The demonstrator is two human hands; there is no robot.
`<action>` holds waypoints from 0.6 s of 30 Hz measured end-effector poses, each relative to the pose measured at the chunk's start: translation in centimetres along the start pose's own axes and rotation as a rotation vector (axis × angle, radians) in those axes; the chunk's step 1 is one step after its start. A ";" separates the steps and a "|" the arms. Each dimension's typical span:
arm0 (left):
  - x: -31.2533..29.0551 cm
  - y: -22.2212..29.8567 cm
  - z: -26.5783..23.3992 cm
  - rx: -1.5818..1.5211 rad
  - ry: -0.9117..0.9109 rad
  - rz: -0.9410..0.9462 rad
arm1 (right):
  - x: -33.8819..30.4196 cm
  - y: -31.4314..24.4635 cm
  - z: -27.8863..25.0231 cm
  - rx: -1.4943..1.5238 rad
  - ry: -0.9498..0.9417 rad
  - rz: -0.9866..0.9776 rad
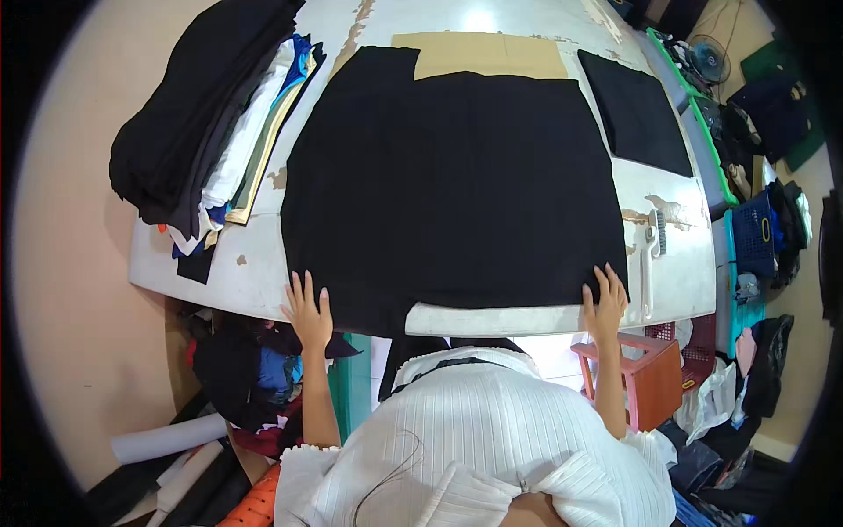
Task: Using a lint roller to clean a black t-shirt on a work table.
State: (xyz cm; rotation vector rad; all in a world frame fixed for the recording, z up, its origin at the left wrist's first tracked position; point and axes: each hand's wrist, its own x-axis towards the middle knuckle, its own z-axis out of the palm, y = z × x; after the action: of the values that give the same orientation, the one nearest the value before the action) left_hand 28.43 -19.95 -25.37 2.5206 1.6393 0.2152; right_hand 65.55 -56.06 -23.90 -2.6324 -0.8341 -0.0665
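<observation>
In the head view, a black cloth (457,193) lies flat on the white desk (685,272). The left hand (310,321) and right hand (605,307) rest at its near corners, fingers spread apart. Folded clothes (198,114) are piled left; a brush (651,255) lies right.

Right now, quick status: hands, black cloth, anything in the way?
Left hand and right hand open, resting on near side of black cloth. Cloth spread flat. White-handled brush off its right edge, not touching.

The left hand (309,314) and right hand (605,306) rest on black cloth (457,189) covering a white table (689,263).
</observation>
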 end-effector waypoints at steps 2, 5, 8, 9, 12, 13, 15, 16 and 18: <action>-0.6 -0.8 -0.3 -0.009 -0.009 -0.019 | -1.5 -0.8 -0.9 0.003 -0.030 0.012; -1.2 -1.6 -0.8 -0.097 -0.055 0.010 | -2.5 -0.6 -1.0 -0.009 -0.020 0.009; -1.7 -1.8 -1.8 -0.127 -0.109 0.004 | -2.8 -0.8 -1.5 -0.007 -0.037 0.019; -1.9 -2.0 -1.8 -0.154 -0.107 0.006 | -2.8 -0.8 -1.5 -0.003 -0.047 0.031; -2.1 -2.3 -2.2 -0.185 -0.035 0.046 | -2.9 -1.1 -2.1 0.015 -0.054 0.076; -1.8 -3.0 -2.2 -0.256 0.005 0.046 | -2.7 -1.3 -1.8 -0.005 -0.008 0.087; -0.5 -2.9 -2.4 -0.301 0.169 0.042 | -2.1 -1.8 -0.8 -0.090 0.075 0.173; 0.4 -2.5 -2.6 -0.378 0.148 -0.079 | -1.4 -2.8 -0.3 -0.033 0.150 0.134; 2.3 -3.7 -1.5 -0.440 0.271 -0.196 | 0.5 -6.2 1.2 0.057 0.241 -0.036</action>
State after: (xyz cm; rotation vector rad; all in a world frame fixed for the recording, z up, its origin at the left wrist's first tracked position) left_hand 25.82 -16.29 -24.49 2.0586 1.6867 0.8259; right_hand 62.34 -50.69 -22.79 -2.4933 -0.7868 -0.3569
